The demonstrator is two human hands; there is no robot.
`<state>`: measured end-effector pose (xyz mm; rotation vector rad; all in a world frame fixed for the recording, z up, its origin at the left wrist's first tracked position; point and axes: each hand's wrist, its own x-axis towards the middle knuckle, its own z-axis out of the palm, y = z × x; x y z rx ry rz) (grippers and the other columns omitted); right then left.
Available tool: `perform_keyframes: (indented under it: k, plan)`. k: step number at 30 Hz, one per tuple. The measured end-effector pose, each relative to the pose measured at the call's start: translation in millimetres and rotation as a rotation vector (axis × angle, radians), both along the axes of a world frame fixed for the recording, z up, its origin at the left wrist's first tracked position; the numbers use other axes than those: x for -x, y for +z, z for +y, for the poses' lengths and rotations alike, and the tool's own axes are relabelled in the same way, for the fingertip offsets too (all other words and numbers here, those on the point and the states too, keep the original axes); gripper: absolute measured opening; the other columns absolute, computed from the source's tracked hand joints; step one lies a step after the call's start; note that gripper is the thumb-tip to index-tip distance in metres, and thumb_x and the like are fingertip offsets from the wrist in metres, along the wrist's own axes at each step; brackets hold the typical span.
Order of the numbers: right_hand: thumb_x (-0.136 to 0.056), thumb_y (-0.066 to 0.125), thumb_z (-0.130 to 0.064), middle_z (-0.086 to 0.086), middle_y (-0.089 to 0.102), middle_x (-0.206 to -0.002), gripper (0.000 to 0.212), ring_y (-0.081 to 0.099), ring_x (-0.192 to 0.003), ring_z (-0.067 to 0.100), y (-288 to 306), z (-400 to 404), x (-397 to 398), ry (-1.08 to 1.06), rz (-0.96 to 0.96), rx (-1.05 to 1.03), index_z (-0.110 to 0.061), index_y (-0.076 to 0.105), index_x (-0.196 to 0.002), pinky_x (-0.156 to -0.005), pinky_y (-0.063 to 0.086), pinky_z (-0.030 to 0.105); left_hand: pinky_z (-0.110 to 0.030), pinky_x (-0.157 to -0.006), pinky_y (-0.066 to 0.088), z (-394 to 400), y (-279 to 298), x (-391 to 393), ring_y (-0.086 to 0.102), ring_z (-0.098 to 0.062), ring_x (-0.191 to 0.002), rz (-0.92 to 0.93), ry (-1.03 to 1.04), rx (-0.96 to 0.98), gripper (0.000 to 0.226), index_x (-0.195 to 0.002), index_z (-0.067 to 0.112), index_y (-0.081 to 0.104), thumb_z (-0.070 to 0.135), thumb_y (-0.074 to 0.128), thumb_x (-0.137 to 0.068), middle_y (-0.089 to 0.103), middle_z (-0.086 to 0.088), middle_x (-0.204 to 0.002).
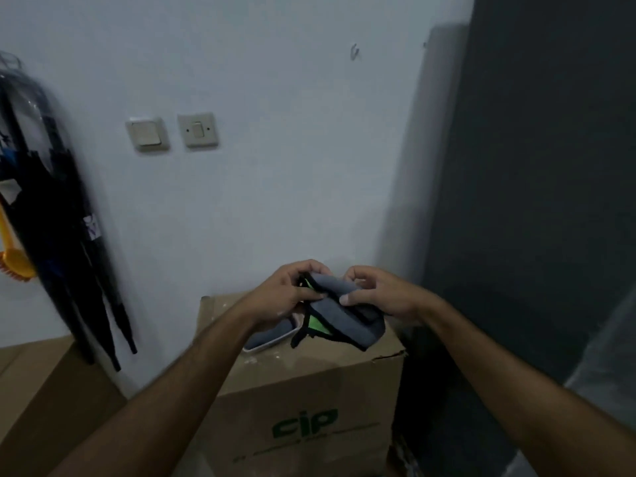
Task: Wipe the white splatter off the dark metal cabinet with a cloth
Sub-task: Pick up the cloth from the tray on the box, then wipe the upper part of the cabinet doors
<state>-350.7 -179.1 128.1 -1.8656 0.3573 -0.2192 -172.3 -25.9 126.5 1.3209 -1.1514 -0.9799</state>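
Note:
A grey cloth [347,311] with black edging and a green patch hangs between both hands, above a cardboard box. My left hand [289,294] pinches its upper left end, thumb lying across the fabric. My right hand [378,294] grips the upper right part, thumb pressed on the grey side. The dark metal cabinet [537,201] rises along the right side of the view, its flat face turned toward me. No white splatter shows on the visible part of it.
A cardboard box [309,390] with green print stands below the hands, a small white tray [272,340] with grey cloth on its top. Folded dark umbrellas [69,253] hang at the left wall. Two wall switches [172,132] sit above. Another box [41,390] is at lower left.

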Motion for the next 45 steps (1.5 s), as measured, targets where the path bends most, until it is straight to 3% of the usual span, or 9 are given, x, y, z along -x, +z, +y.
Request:
perform_keyframes:
  k: [6, 11, 15, 20, 27, 32, 39, 42, 45]
  plan:
    - [-0.103, 0.059, -0.023, -0.001, 0.051, -0.079, 0.020, 0.049, -0.073, 0.010, 34, -5, 78, -0.054, -0.082, -0.162, -0.017, 0.053, -0.085, -0.062, 0.040, 0.023, -0.029, -0.078, 0.059, -29, 48, 72, 0.066, -0.025, -0.091, -0.164, -0.097, 0.065, 0.041, -0.087, 0.018, 0.078, -0.019, 0.063, -0.090, 0.068, -0.017, -0.099]
    - [-0.088, 0.070, -0.034, -0.002, 0.059, -0.083, 0.024, 0.057, -0.075, 0.011, 67, -25, 160, -0.115, -0.241, -0.097, -0.020, 0.051, -0.085, -0.065, 0.046, 0.024, -0.029, -0.086, 0.059, -66, 86, 147, 0.068, -0.021, -0.100, -0.131, -0.114, 0.120, 0.041, -0.120, 0.005, 0.067, -0.021, 0.060, -0.089, 0.068, -0.014, -0.110]
    - [-0.087, 0.070, -0.035, 0.021, 0.067, -0.102, 0.036, 0.067, -0.087, 0.028, 95, -49, 231, -0.272, -0.416, 0.029, -0.015, 0.051, -0.110, -0.075, 0.054, 0.039, -0.027, -0.073, 0.058, -93, 114, 223, 0.067, -0.021, -0.091, 0.154, -0.115, 0.155, 0.062, -0.143, 0.009, 0.053, 0.009, 0.055, -0.081, 0.059, -0.018, -0.120]
    - [-0.096, 0.073, -0.022, 0.011, 0.070, -0.110, 0.036, 0.074, -0.096, 0.024, 125, -73, 311, -0.337, -0.599, 0.313, -0.018, 0.051, -0.124, -0.076, 0.062, 0.035, -0.031, -0.069, 0.059, -127, 146, 323, 0.075, -0.025, -0.095, 0.008, -0.087, 0.208, 0.046, -0.142, 0.027, 0.047, 0.024, 0.067, -0.100, 0.054, -0.015, -0.136]
    - [-0.099, 0.063, -0.019, 0.022, 0.063, -0.119, 0.029, 0.073, -0.092, 0.032, 175, -106, 394, -0.278, -0.696, 0.199, -0.018, 0.044, -0.121, -0.078, 0.061, 0.041, -0.049, -0.104, 0.054, -165, 202, 414, 0.065, -0.037, -0.121, -0.025, -0.120, 0.362, 0.053, -0.143, 0.031, 0.051, 0.003, 0.063, -0.099, 0.052, -0.010, -0.136]
    - [-0.087, 0.075, -0.034, 0.011, 0.066, -0.115, 0.029, 0.072, -0.096, 0.023, 222, -135, 418, -0.367, -0.687, 0.328, -0.032, 0.055, -0.108, -0.082, 0.060, 0.043, -0.031, -0.088, 0.060, -191, 244, 439, 0.066, -0.025, -0.119, -0.322, -0.066, 0.555, 0.062, -0.147, 0.029, 0.044, 0.006, 0.071, -0.096, 0.052, -0.006, -0.138]
    - [-0.091, 0.078, -0.018, 0.015, 0.067, -0.121, 0.033, 0.073, -0.103, 0.028, 306, -173, 431, -0.305, -0.724, 0.451, -0.017, 0.060, -0.119, -0.084, 0.063, 0.041, -0.021, -0.080, 0.060, -227, 295, 442, 0.068, -0.011, -0.106, -0.710, 0.292, 0.957, 0.060, -0.147, 0.022, 0.049, 0.022, 0.078, -0.094, 0.059, -0.003, -0.133]
    - [-0.093, 0.076, -0.021, 0.006, 0.065, -0.127, 0.035, 0.071, -0.110, 0.022, 337, -188, 427, -0.330, -0.774, 0.577, -0.025, 0.063, -0.126, -0.092, 0.062, 0.046, -0.018, -0.061, 0.055, -234, 325, 432, 0.069, -0.009, -0.083, -0.639, 0.406, 0.955, 0.062, -0.143, 0.022, 0.050, 0.036, 0.080, -0.091, 0.062, 0.000, -0.119]
    - [-0.092, 0.078, -0.026, -0.007, 0.066, -0.123, 0.041, 0.068, -0.110, 0.011, 366, -204, 419, -0.447, -0.896, 0.753, -0.025, 0.064, -0.130, -0.096, 0.060, 0.043, -0.019, -0.069, 0.056, -247, 351, 417, 0.069, -0.010, -0.090, -0.642, 0.443, 0.957, 0.042, -0.133, 0.019, 0.060, 0.036, 0.072, -0.097, 0.067, 0.004, -0.110]
